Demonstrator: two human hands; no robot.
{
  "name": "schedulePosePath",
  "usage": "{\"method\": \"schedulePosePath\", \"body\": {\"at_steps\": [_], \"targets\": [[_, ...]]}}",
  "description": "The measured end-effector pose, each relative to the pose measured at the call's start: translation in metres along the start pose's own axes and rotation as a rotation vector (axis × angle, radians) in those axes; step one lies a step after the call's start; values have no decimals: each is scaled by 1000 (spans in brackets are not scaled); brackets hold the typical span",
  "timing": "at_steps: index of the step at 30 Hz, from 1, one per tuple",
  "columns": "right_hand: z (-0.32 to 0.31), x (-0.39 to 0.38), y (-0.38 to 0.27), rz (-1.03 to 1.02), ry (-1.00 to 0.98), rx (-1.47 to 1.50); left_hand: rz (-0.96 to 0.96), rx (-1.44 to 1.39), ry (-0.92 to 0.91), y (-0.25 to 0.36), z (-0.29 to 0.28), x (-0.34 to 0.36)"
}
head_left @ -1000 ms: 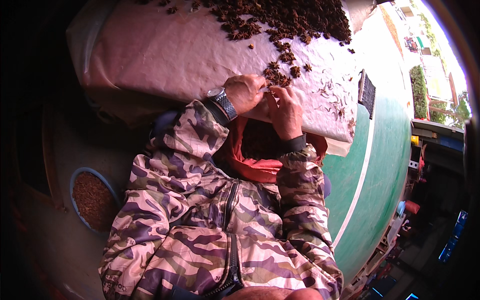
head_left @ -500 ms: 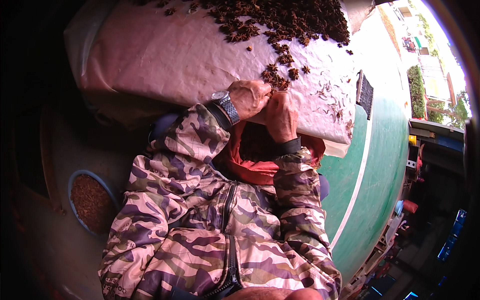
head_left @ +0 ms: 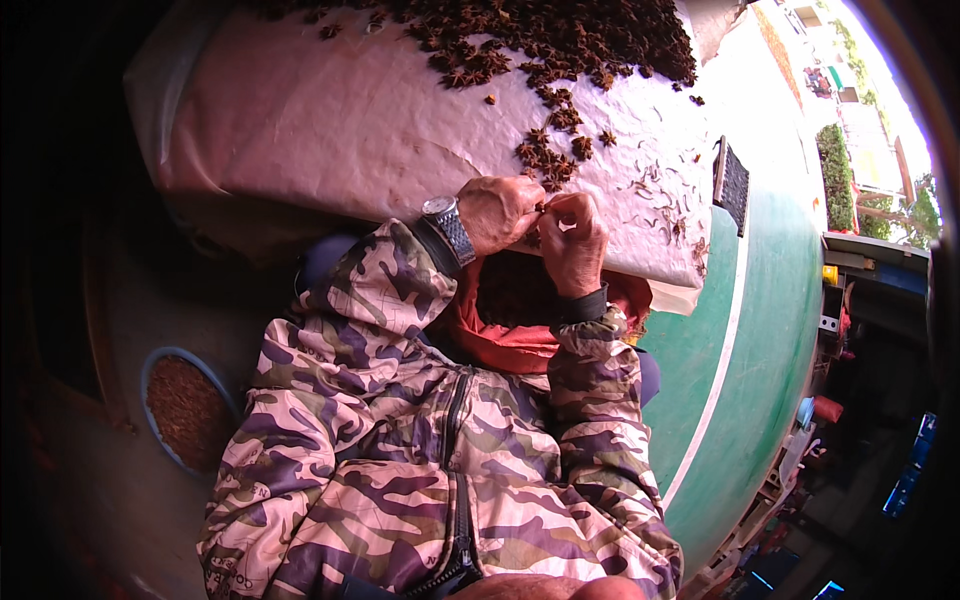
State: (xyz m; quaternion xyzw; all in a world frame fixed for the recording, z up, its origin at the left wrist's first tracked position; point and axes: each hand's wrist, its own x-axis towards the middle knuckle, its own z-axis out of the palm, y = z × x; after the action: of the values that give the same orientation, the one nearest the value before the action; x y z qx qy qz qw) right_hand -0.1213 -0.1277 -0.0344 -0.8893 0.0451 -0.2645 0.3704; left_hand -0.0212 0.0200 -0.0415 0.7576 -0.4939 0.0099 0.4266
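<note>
My left hand (head_left: 500, 214), with a metal watch on its wrist, is closed at the near edge of a sheet-covered table (head_left: 320, 120). My right hand (head_left: 574, 243) pinches thumb to forefinger against the left fingertips. A small dark piece of star anise (head_left: 541, 207) shows between the two hands; which one grips it more firmly is hard to see. Just beyond the fingers lies a small cluster of star anise (head_left: 545, 160), trailing from a large dark heap (head_left: 600, 35) at the far side. Under my hands gapes a red sack (head_left: 500, 345) with a dark, shadowed inside.
Thin pale curved scraps (head_left: 655, 190) are scattered on the sheet's right part. A blue-rimmed basin (head_left: 190, 410) of brown bits stands on the floor at left. A dark crate (head_left: 732, 185) stands beyond the table's right edge, on a green floor (head_left: 770, 300) with a white line.
Both hands have drawn slightly nearer to me, uncovering more of the small star anise cluster. My right hand has turned, and its pinch with the small dark piece now shows.
</note>
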Motion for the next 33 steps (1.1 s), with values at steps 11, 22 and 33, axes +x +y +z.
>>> {"method": "schedulePosePath", "body": {"at_steps": [11, 22, 33], "targets": [[-28, 4, 62, 256, 207, 91, -95, -127, -63, 25, -11, -1], [-38, 8, 56, 275, 159, -248, -315, 217, 150, -8, -1, 14], [1, 20, -3, -131, -18, -239, -209, 66, 150, -3, -3, 10]]}}
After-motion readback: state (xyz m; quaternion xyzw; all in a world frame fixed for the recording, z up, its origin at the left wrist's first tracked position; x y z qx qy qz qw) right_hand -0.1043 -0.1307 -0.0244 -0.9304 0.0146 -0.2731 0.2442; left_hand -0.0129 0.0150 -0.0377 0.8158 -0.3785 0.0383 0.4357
